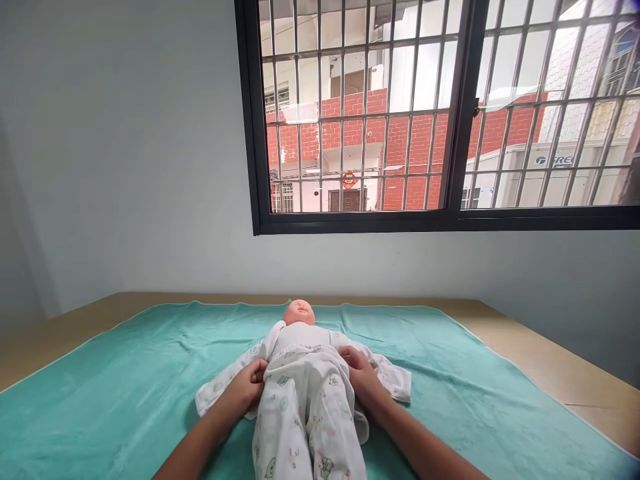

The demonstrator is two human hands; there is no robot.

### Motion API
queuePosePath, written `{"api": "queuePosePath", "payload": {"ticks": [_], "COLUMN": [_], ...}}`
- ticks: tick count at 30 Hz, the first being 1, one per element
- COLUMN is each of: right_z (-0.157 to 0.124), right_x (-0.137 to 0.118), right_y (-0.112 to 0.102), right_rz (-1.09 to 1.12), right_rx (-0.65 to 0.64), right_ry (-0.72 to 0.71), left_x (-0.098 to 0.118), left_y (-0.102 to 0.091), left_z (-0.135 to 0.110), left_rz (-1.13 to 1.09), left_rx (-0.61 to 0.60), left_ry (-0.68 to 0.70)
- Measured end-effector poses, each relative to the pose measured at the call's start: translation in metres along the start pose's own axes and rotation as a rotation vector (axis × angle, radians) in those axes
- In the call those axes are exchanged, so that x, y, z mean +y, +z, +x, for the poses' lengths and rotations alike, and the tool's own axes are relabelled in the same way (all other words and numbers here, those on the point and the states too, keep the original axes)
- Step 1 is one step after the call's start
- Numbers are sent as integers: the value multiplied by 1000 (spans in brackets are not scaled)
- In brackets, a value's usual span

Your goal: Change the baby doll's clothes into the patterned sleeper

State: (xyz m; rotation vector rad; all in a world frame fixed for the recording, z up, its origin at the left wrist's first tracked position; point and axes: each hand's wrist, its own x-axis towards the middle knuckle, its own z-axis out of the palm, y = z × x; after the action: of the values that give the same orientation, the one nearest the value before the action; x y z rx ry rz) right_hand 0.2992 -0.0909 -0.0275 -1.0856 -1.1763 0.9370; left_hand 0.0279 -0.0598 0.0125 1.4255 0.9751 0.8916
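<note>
A baby doll (pixel 300 311) lies on its back, head away from me, dressed in a white printed top (pixel 260 348) with both sleeves spread out. White baby pants (pixel 305 387) with small animal prints cover its lower body, their gathered waistband across the belly. My left hand (pixel 250 387) is closed at the left side of the pants, just below the waistband, fingers curled against the cloth. On the opposite side my right hand (pixel 361 373) pinches the pants near the hip, in front of the right sleeve (pixel 395 380). The fingertips of both hands are partly hidden by cloth.
A green blanket (pixel 150 373) lies under the doll, with slight wrinkles. It covers most of a wooden table (pixel 565 360), whose surface shows at the sides and back. Behind stand a pale wall (pixel 125 167) and a black-framed window (pixel 350 223) with metal bars.
</note>
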Motion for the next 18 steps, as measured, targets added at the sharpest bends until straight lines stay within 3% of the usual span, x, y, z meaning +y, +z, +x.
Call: {"api": "queuePosePath", "payload": {"ticks": [4, 10, 18], "right_z": [4, 2, -4], "right_x": [1, -4, -27], "right_y": [-5, -2, -13], "right_rz": [-80, 39, -27], "right_rx": [36, 21, -255], "right_ry": [-37, 100, 202], "left_x": [-3, 4, 9], "left_y": [-14, -8, -7], "left_z": [10, 4, 3], "left_rz": [49, 221, 354], "left_rx": [25, 94, 13], "left_ry": [25, 110, 148]}}
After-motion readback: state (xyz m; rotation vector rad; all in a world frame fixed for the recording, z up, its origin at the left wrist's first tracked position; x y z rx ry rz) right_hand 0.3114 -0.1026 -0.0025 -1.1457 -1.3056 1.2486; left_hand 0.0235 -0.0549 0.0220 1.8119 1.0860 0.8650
